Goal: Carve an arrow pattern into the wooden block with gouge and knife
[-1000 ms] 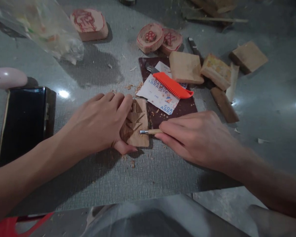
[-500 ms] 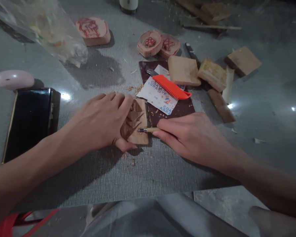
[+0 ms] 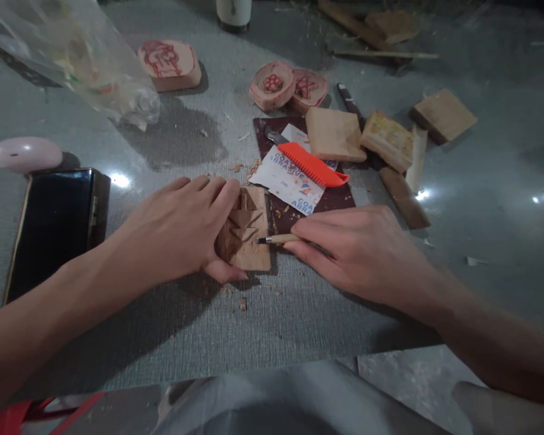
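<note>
Gripping in both hands, head view: your left hand (image 3: 185, 226) clasps the carved block (image 3: 256, 258) from its left, thumb at the near edge; your right hand (image 3: 349, 248) grasps the chisel (image 3: 281, 239). Block lies flat on the grey table (image 3: 299, 329), between your hands. Chisel tip is over its carved face; can't tell if it's biting.

Crowding you: dark sheet (image 3: 340, 198) just beside the block's right edge, partly under your right hand. On it, white abrasive paper (image 3: 276, 175), with the orange cutter (image 3: 310, 163) lying across. Plain block (image 3: 335, 134) overlaps the sheet's far right. Shavings (image 3: 243, 304) near the block.

Farther right: yellow-topped block (image 3: 388, 142), brown strip (image 3: 404, 199), another block (image 3: 445, 115). Beyond the sheet, two red-marked rounds (image 3: 272, 87), touching. Left side: black box (image 3: 49, 226) near your left forearm, pink oval case (image 3: 27, 153) at its far end, clear plastic bag (image 3: 95, 66) beyond.
</note>
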`<state>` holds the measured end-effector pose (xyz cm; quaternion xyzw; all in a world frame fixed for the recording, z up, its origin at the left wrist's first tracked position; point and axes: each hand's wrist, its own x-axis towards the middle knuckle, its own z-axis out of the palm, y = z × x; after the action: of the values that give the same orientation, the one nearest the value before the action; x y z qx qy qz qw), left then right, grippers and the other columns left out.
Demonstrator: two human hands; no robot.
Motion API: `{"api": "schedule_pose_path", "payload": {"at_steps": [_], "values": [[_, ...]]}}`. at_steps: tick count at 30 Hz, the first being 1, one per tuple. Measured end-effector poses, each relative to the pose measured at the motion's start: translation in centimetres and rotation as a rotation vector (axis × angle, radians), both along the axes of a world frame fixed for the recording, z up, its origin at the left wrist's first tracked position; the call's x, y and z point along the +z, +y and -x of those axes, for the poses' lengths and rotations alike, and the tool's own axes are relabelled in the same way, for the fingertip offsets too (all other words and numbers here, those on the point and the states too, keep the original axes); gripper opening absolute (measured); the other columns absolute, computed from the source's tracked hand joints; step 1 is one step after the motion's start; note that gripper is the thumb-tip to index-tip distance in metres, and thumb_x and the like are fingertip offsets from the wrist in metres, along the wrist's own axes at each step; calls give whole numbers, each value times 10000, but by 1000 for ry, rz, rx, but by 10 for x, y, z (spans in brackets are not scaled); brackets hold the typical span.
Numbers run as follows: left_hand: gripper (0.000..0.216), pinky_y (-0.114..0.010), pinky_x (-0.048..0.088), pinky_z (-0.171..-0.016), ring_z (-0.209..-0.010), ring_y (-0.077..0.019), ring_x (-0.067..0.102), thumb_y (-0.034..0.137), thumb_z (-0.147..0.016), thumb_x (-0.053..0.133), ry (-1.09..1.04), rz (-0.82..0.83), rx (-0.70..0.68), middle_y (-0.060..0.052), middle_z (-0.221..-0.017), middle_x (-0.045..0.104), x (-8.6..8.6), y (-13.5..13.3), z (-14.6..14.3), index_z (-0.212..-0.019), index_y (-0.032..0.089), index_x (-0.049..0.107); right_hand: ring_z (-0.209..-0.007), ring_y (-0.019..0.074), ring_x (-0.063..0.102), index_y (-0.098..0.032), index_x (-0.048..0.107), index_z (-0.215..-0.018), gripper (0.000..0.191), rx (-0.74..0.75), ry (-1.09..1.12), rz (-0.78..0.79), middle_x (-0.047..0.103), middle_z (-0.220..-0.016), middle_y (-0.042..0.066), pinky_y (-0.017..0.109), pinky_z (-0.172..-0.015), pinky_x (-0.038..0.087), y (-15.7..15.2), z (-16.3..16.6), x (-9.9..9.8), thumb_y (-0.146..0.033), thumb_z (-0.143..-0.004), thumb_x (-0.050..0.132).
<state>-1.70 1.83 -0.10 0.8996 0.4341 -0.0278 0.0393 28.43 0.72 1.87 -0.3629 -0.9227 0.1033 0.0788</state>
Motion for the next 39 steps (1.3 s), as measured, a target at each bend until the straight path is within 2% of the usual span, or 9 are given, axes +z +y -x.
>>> {"api": "schedule_pose_path", "payload": {"at_steps": [10, 15, 22, 27, 31, 39], "values": [[1031, -558, 615, -914, -1051, -465, 796, 1065, -716, 812, -19, -17, -13, -201, -1155, 810, -2, 0, 1, -1267, 202, 691, -652, 157, 564, -219, 696, -847, 444, 14, 13, 5, 666, -724, -10, 359, -647, 288, 5, -2, -2, -419, -1232, 602], [1141, -557, 625, -914, -997, -455, 797, 1113, -648, 810, 30, -30, -38, -192, -1107, 794, -2, 1, 2, -1270, 163, 704, -652, 160, 571, -219, 693, -844, 461, 27, 16, 21, 658, -721, -9, 363, -646, 283, 5, -2, -3, -440, -1239, 602], [1147, -555, 625, -900, -979, -443, 786, 1145, -731, 688, 30, -43, -53, -185, -1085, 783, -3, 1, 1, -1295, 146, 707, -672, 165, 613, -218, 696, -859, 490, 60, 34, 44, 673, -735, -11, 374, -652, 278, 8, -1, -6, -476, -1259, 582], [1104, -564, 619, -909, -1011, -451, 784, 1130, -759, 669, 2, -12, -64, -195, -1113, 779, -4, 2, 1, -1288, 162, 699, -667, 166, 603, -222, 676, -859, 461, 100, 42, 48, 680, -744, -19, 377, -648, 274, 11, -2, -6, -436, -1257, 586], [1167, -573, 621, -884, -983, -458, 781, 1143, -729, 690, 20, -37, -88, -204, -1097, 776, -5, 3, 2, -1313, 133, 695, -660, 169, 579, -226, 661, -852, 449, 121, 47, 31, 677, -734, -21, 379, -646, 267, 13, -3, -8, -420, -1252, 605], [1216, -568, 627, -876, -968, -455, 784, 1181, -662, 691, 35, -48, -81, -199, -1101, 785, -7, 4, 2, -1311, 152, 686, -681, 169, 580, -223, 653, -870, 460, 140, 30, 30, 677, -757, -13, 378, -654, 262, 14, -1, -8, -427, -1272, 562]]}}
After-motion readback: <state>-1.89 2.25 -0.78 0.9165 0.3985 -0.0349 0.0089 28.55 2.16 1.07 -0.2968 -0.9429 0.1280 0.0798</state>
